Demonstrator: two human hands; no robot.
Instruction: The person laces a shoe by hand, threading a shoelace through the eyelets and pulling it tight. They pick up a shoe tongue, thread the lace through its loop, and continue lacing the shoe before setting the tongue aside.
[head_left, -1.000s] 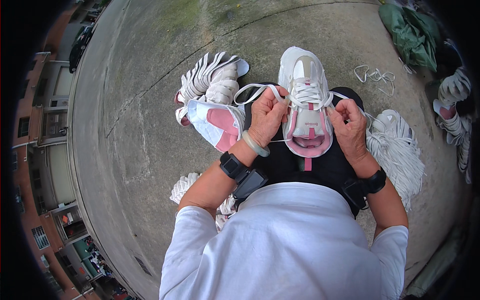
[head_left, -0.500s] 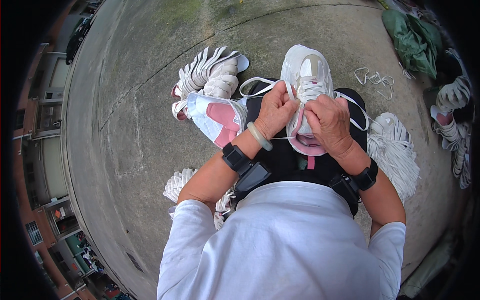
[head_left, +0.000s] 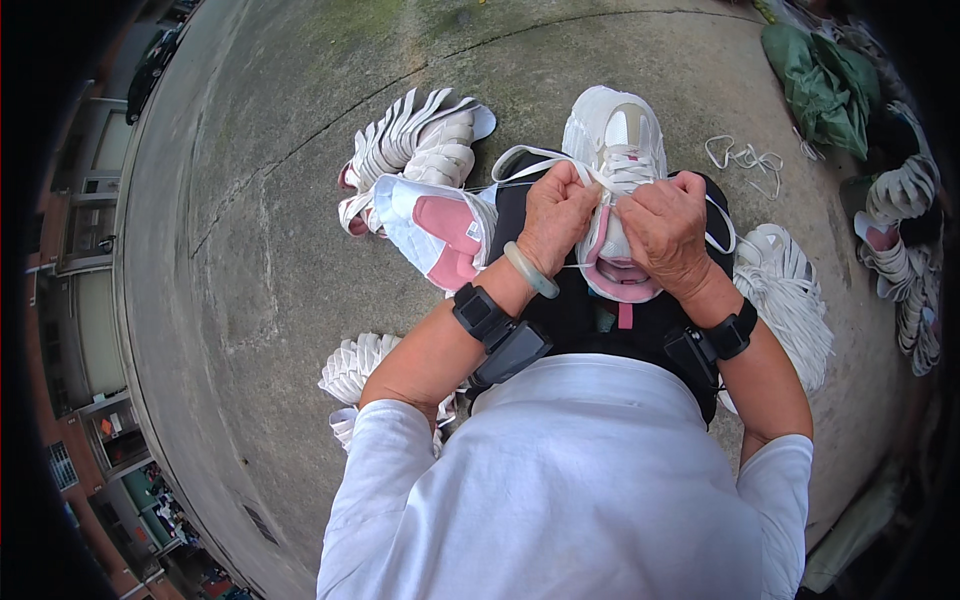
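A white and beige sneaker (head_left: 615,115) with pink lining rests on my dark-clothed lap, its toe pointing away from me. My left hand (head_left: 557,218) is closed in a pinch on a white shoelace (head_left: 522,152), which loops out to the left of the shoe. On the opposite side of the eyelets, my right hand (head_left: 668,232) is also closed, its fingertips at the lacing. Another length of lace curves out past its outer side. The lace crosses the shoe's front rows, while the tongue area between my hands is partly covered by fingers.
Left of my lap lie a stack of white shoe uppers (head_left: 430,145) and a pink-lined upper (head_left: 445,225). Another stack (head_left: 358,368) sits nearer. At right are a bundle of white laces (head_left: 790,300), a loose lace (head_left: 745,158), a green bag (head_left: 820,85) and more uppers (head_left: 902,190).
The left fingers have lowered slightly and the lace loop beside them has flattened toward the eyelets. My right fist has turned a little, its knuckles shifting right. The shoe stays on my lap.
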